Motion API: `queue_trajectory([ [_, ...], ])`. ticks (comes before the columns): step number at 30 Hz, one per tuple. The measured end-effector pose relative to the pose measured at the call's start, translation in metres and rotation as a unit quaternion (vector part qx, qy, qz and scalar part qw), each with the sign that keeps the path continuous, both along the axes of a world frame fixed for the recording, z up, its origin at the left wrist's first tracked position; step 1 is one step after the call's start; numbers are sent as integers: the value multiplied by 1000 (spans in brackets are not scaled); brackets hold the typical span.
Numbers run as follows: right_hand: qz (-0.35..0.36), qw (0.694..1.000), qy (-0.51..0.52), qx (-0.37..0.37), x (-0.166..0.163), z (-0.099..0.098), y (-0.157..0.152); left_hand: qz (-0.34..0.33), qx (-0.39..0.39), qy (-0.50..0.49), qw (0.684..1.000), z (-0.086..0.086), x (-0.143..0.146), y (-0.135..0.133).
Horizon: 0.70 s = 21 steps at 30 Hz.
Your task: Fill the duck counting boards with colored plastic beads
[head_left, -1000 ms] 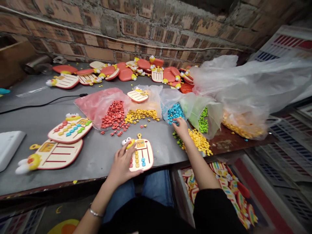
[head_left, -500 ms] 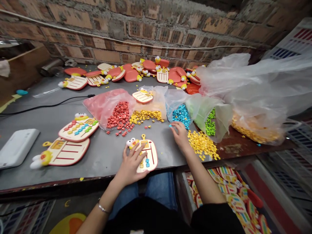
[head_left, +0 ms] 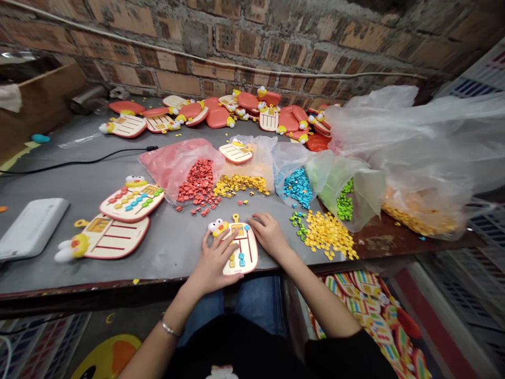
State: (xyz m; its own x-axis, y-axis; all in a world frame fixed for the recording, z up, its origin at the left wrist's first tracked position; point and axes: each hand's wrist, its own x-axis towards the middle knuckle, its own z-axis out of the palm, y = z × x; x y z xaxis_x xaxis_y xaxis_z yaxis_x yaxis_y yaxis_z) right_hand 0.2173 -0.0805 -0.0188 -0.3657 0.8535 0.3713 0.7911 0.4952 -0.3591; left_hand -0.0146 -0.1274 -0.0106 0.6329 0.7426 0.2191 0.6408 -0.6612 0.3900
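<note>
My left hand (head_left: 216, 261) grips the left side of a cream duck-shaped bead board (head_left: 246, 258) at the table's near edge. A few blue and yellow pieces sit in its lower part. My right hand (head_left: 269, 235) rests at the board's upper right edge with its fingers curled; anything small in them is hidden. Just beyond lie open plastic bags of red pieces (head_left: 199, 181), yellow pieces (head_left: 240, 184), blue pieces (head_left: 298, 187) and green pieces (head_left: 344, 202). A loose yellow heap (head_left: 325, 234) lies to the right of my right hand.
Two more duck boards (head_left: 132, 204) lie to the left on the grey table (head_left: 165, 242), beside a white plastic case (head_left: 31, 229). Many red-backed boards (head_left: 216, 117) line the brick wall (head_left: 236, 42). A large plastic bag (head_left: 418, 158) spreads at right, and a bin of boards (head_left: 366, 300) sits below.
My right hand has moved left from the blue bag to the board's upper right edge. My left hand stays on the board, and the view has shifted slightly.
</note>
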Motion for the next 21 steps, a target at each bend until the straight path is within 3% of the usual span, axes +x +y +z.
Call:
queue_trajectory([
  [5,66,991,110,-32,-8,3,-1,1,-4,6,1000,0,0,0],
  [12,138,975,136,-105,-5,11,-7,15,-29,7,999,-1,1,0],
  [18,98,970,193,-108,-21,5,-18,18,-20,-4,1000,-2,1,0],
  [21,127,955,222,-148,-25,8,-24,21,-14,-2,1000,-3,1,0],
])
